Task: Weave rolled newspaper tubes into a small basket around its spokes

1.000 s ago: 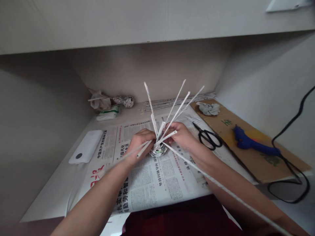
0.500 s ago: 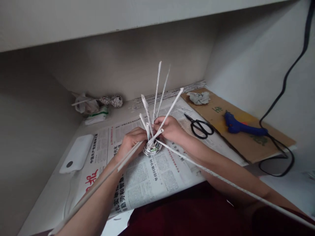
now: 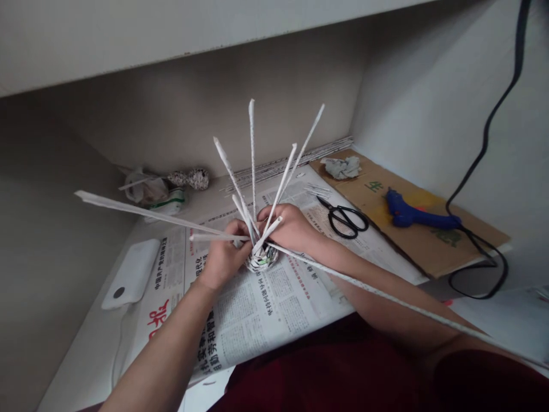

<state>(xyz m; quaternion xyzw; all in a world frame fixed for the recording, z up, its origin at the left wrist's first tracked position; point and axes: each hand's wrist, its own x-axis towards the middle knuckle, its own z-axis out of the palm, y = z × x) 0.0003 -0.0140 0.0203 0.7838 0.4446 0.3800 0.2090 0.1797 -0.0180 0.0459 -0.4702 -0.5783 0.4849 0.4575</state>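
A small round basket woven from rolled newspaper tubes stands between my hands, low over the newspaper. Several white paper tubes rise and fan out from its rim. At its left side my left hand is closed, thumb and fingers pinching a paper tube where it meets the weave. Two tubes point out leftward past that hand. My right hand curls round the far right side, its fingertips closed at the foot of the upright tubes and partly hidden by them. One long tube runs from the basket across my right forearm.
Newspaper covers the tabletop. To the right lie black scissors and a blue glue gun on cardboard, its cord trailing. Crumpled paper, spare tubes, a white device and a plastic bag surround the work.
The tubes that lay back along my left forearm now point away to the left. The upright tubes have spread wider, and my left hand has turned its grip at the rim.
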